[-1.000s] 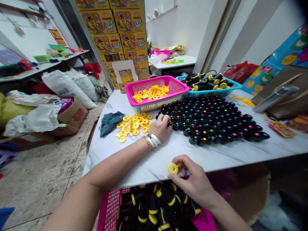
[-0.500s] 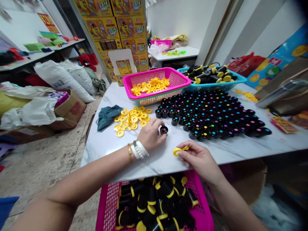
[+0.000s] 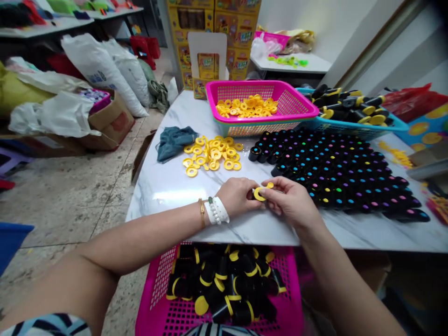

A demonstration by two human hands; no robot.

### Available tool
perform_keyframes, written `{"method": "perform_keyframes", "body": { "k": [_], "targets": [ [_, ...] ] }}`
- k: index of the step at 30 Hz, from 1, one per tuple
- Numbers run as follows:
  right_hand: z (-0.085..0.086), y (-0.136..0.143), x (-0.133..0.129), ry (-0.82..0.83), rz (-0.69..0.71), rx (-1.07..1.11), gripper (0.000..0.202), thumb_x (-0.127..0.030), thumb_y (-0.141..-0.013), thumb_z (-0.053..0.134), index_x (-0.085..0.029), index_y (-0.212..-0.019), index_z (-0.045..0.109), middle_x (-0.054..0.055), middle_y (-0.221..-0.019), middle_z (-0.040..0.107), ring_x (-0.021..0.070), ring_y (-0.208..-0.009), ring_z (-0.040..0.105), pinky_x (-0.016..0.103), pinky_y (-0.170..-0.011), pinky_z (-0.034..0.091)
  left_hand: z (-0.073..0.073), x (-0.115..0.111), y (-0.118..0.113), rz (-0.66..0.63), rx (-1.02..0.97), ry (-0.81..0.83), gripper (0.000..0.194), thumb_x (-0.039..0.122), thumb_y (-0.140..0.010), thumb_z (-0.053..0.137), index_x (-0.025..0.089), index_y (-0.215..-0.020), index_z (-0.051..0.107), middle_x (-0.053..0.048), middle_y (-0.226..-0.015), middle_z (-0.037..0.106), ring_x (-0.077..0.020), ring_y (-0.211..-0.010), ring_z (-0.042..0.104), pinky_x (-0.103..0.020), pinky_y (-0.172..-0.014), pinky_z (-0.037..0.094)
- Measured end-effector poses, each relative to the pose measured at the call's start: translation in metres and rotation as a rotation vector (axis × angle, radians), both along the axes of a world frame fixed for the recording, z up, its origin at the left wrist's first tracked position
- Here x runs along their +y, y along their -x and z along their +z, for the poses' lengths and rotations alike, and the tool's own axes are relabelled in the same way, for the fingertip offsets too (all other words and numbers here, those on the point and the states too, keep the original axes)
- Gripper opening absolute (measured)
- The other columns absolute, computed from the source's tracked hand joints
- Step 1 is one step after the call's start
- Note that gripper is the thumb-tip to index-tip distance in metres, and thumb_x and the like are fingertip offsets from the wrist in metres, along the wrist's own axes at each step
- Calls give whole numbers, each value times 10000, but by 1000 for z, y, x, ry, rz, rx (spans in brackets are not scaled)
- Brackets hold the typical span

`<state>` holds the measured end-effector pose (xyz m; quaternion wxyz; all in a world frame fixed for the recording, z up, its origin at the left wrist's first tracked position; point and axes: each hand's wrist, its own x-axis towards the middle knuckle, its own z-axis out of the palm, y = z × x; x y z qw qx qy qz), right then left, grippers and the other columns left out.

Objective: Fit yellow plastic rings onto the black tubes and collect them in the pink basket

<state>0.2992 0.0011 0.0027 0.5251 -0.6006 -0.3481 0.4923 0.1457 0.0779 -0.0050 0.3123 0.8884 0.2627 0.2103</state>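
Observation:
My left hand (image 3: 238,197) is closed around a small black cup (image 3: 250,194), mostly hidden by the fingers. A yellow ring-shaped cap (image 3: 258,194) with a small round tab is pinched by my right hand (image 3: 292,201). The ring lies against the cup's mouth, both hands meeting just above the table. Whether it is seated on the rim I cannot tell. Loose yellow ring caps (image 3: 214,154) form a pile beyond my left hand. To the right, many black cups (image 3: 336,172) stand in close rows, with coloured dots inside them.
At the back of the white marbled table (image 3: 168,205) stand a pink basket (image 3: 262,85) of yellow caps and a blue basket (image 3: 353,129) of capped black cups. A dark cloth (image 3: 177,142) lies left. Below the front edge, a magenta basket (image 3: 145,305) holds more capped cups.
My right hand has brought the yellow cap left and up to the black cup in my left hand. Both hands now touch. The camera view has shifted.

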Motion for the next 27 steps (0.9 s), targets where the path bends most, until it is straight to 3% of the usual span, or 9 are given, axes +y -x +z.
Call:
{"method": "perform_keyframes", "body": {
  "k": [8,21,27],
  "targets": [
    [-1,1,-1,40,15,128,302,-287,-623,840,-173,-695,570,-33,-480,590,80,-348,496,167,-317,408,-3,0,-3,19,55,55,310,417,-744,739,151,-882,662,5,-627,641,-140,-582,592,-221,-544,352],
    [-2,3,-1,-13,-23,164,271,-251,-653,836,-176,-667,576,-16,-541,627,54,-328,453,154,-303,344,-2,-2,-3,-1,113,5,303,400,-755,722,146,-895,636,-35,-702,671,-183,-654,637,-239,-550,395],
    [-4,3,-2,-34,-58,172,270,-256,-669,831,-168,-660,576,-39,-494,577,24,-306,387,136,-295,262,-2,-3,-4,-11,153,-15,286,382,-762,715,144,-898,633,-49,-748,685,-200,-706,650,-248,-582,416]
  ]
}}
